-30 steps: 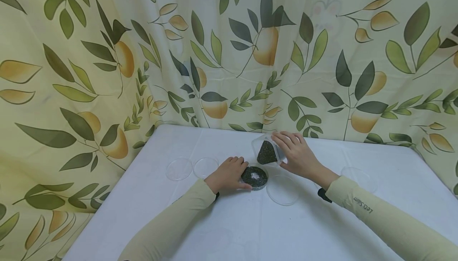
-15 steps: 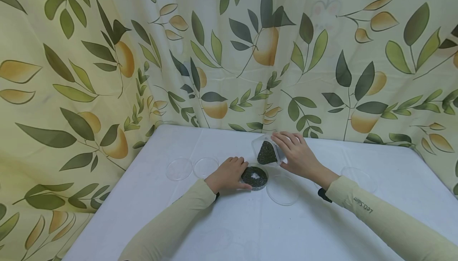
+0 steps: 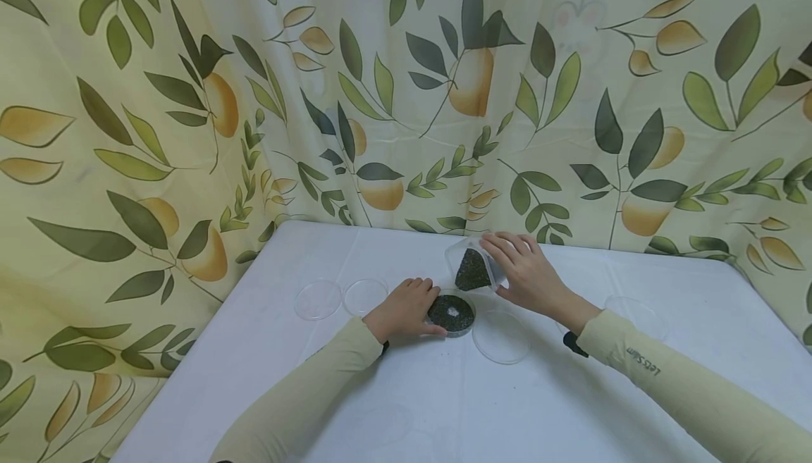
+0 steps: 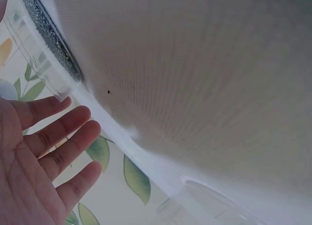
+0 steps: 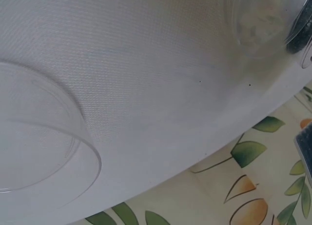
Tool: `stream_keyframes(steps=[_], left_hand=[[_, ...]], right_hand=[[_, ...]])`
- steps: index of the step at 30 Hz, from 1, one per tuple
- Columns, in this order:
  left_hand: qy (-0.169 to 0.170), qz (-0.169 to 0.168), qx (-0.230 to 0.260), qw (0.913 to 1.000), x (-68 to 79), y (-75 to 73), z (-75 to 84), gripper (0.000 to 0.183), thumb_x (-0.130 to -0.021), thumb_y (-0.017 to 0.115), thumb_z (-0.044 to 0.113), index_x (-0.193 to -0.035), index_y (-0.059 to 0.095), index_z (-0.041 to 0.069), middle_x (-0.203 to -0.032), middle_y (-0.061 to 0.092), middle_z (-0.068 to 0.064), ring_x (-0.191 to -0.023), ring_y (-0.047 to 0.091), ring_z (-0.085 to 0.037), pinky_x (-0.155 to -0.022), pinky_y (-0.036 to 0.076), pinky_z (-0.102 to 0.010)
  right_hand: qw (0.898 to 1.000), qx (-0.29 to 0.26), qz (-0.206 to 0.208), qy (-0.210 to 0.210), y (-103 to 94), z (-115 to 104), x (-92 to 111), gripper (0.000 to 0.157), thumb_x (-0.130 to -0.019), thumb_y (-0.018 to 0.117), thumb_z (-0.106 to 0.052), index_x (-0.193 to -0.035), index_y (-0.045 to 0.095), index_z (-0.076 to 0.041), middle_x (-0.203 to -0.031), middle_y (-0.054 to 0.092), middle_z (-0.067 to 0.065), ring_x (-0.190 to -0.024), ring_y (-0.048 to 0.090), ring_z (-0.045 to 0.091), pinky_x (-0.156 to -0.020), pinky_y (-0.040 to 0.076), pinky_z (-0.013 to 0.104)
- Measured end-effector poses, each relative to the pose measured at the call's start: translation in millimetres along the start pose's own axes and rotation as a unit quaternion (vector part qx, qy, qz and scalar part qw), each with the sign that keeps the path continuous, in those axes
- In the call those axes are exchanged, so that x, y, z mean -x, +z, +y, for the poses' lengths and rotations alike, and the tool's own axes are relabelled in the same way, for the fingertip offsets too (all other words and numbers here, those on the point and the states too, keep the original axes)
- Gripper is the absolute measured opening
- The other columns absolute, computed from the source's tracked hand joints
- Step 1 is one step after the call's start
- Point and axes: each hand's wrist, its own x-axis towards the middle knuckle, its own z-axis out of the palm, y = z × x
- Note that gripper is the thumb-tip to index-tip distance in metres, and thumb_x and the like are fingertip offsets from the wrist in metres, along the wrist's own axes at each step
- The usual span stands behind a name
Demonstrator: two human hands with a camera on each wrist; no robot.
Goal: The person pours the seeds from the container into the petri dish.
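My left hand holds a clear petri dish on the white table, thumb at its near side and fingers at its far side. Dark grains fill the dish, with a small pale patch in their middle. In the left wrist view the index fingertip meets the dish's clear wall, while the other fingers spread loosely. My right hand grips a clear plastic tub, tilted towards the dish just behind it. More dark grains lie banked inside the tub.
Two clear round dishes or lids stand to the left, one farther out and one by my left wrist. Another clear disc lies beside the filled dish. A further clear dish stands behind my right sleeve. A patterned curtain hangs behind the table.
The pale patch amid the grains in the dish has shrunk. Both hands have stayed nearly in place, with the tub still tilted.
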Motion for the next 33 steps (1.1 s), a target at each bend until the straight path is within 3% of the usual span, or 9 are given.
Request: stream_keyframes(steps=[33], left_hand=[[0.001,-0.005,0.006,1.0,1.6,-3.5,0.6,0.083,-0.08,0.048,0.073,-0.134,0.047,0.009,-0.122,0.054,-0.005,-0.111,0.051,-0.017,-0.101,0.041,-0.033]], right_hand=[[1.0,0.001,-0.011,0.008,2.3,-0.6,-1.0,0.099,-0.046,0.093,-0.024,-0.13,0.047,-0.003,-0.129,0.054,0.016,-0.116,0.049,0.034,-0.089,0.041,0.051]])
